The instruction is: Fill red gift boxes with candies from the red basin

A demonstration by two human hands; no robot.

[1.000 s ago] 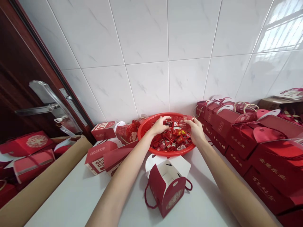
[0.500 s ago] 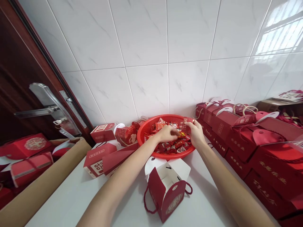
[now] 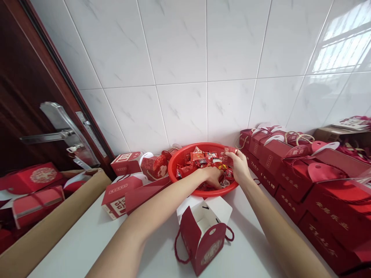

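A round red plastic basket [image 3: 173,166] stands against the tiled wall, full of wrapped red candies [image 3: 198,155]. My left hand [image 3: 213,176] reaches down among the candies at the basket's front right, its fingers curled; whatever is under the fingertips is hidden. At the right rim, my right hand [image 3: 238,162] is closed on red candy packets [image 3: 229,151], held up above the candies. In front of the basket an open dark red box [image 3: 199,239] with white inside and cord handles stands on the white table [image 3: 246,247].
Stacked red gift boxes [image 3: 290,173] line the right side. More red boxes [image 3: 118,193] stand left of the basket. A cardboard carton [image 3: 58,216] holding red boxes is at the far left, by a dark door [image 3: 26,77] with a metal handle.
My left hand has moved down and slightly right, deeper into the candies. My right hand still holds packets in nearly the same place. The view has shifted slightly.
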